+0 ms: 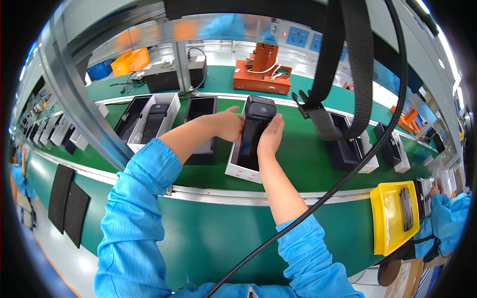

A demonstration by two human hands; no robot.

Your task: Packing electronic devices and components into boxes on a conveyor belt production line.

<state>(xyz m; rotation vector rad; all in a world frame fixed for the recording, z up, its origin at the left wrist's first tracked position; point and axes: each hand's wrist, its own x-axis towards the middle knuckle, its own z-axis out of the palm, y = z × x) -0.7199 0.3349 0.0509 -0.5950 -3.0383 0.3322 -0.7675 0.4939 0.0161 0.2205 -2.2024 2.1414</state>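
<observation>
A black payment terminal (252, 139) stands out of an open white box (243, 172) on the green conveyor, its rounded top end raised toward the far side. My left hand (229, 125) presses against the terminal's left side, index finger stretched out and the other fingers curled; their tips are partly hidden. Along the terminal's right side lies my right hand (271, 136), fingers together and gripping its edge. Just left of my left hand is an open black tray (201, 105), partly covered by my forearm.
Another terminal (155, 119) lies in a white box further left. Black trays (343, 149) and boxes line the conveyor at right. A black strap (357, 64) and cable (318, 203) hang across the view. A yellow bin (380, 218) sits near a co-worker's blue sleeve (449, 218).
</observation>
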